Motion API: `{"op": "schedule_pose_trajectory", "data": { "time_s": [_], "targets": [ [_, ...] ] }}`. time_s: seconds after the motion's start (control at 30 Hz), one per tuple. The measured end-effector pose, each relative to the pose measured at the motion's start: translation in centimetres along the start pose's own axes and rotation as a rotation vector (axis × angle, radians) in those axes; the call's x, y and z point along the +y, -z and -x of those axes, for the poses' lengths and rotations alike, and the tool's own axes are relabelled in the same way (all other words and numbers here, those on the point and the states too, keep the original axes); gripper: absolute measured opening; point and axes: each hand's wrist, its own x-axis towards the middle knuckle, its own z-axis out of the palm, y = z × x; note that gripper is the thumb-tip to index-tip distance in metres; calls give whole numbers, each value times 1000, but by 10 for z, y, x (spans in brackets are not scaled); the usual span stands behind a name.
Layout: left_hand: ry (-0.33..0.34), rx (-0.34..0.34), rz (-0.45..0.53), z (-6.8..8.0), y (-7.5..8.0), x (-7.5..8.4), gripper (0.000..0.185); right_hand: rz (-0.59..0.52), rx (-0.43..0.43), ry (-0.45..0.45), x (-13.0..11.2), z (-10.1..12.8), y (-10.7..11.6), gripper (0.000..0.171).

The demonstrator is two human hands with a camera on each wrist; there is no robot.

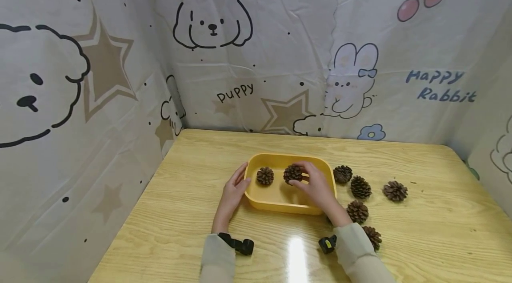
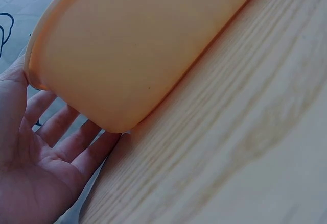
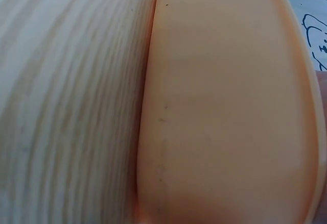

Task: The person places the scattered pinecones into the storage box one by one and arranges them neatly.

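Closest in were two beige sleeves (image 1: 218,258), with a small black camera (image 1: 243,246) at the left wrist and a matching black one (image 1: 328,244) at the right, all above a yellow wood-grain table (image 1: 172,212). A brown, woody-scaled pine cone (image 1: 373,237) poked out beside the right sleeve, and a rounder brown cone (image 1: 358,212) lay just past it. Left hand (image 1: 233,192) had its fingers spread and pretty straight against the end wall of a smooth yellow tray with rounded corners (image 1: 276,207), thumb at the rim. Right hand (image 1: 317,187) was pinching a brown scaly cone (image 1: 293,173) between thumb and fingers, within the tray's right half; couldn't tell if it touched the floor. Another round brown cone (image 1: 265,176) sat in the tray's left half. Right of the tray were a dark brown oval cone (image 1: 361,187), an open-scaled brown one (image 1: 395,191) further right, and a dark one (image 1: 342,174) just beside the rim. Behind everything hung a white cloth printed with cartoons (image 1: 280,61).
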Motion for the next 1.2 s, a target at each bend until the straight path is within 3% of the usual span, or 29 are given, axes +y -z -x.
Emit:
{"op": "schedule_pose_trajectory", "data": {
  "time_s": [0.67,1.2],
  "targets": [
    [-6,7,0,-1,-1,0,52,81,-110,-81,-6,-22,-19,49],
    [-26,4,-4,-1,0,-1,53,100,-135,-54,-4,-31,-33,45]
  ]
}}
